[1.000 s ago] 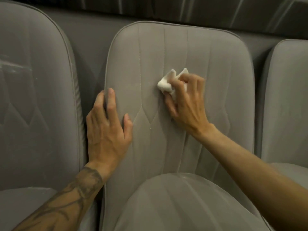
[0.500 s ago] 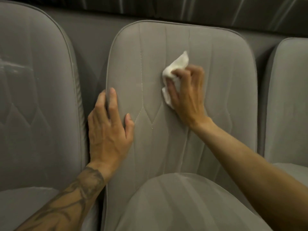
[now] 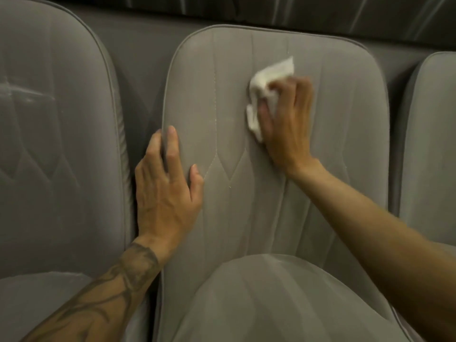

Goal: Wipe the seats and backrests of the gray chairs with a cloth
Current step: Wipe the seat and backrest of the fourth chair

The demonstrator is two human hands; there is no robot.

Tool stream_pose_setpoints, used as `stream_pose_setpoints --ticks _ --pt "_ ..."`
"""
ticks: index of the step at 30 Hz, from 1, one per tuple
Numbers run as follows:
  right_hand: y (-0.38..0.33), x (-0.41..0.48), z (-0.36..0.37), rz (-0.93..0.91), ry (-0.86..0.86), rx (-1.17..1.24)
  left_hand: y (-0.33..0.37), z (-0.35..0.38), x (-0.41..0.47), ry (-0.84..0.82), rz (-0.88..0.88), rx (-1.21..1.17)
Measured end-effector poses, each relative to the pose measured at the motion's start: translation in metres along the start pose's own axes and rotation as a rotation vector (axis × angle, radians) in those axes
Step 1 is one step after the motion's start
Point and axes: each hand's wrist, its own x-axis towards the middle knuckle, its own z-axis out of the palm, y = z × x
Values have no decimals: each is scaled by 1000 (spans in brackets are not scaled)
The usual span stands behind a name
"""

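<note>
A crumpled white cloth (image 3: 267, 87) is pressing against the upper backrest (image 3: 271, 156) of the middle gray chair, with the right hand (image 3: 287, 124) curling its fingers around it. The left hand (image 3: 167, 191) is lying flat on the backrest's left edge, fingers straight, holding nothing, while neighboring chairs (image 3: 54, 144) are flanking both sides.
</note>
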Motion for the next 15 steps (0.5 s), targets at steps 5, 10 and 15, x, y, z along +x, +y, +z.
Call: stream_pose_setpoints --ticks 5,10,15 --pt "-14 15 15 113 132 -12 0 1 0 9 5 8" --pt "-18 -75 -8 -183 -247 51 0 0 0 -4 5 -4" --pt "3 10 5 -30 25 -3 -1 0 0 4 4 -1"
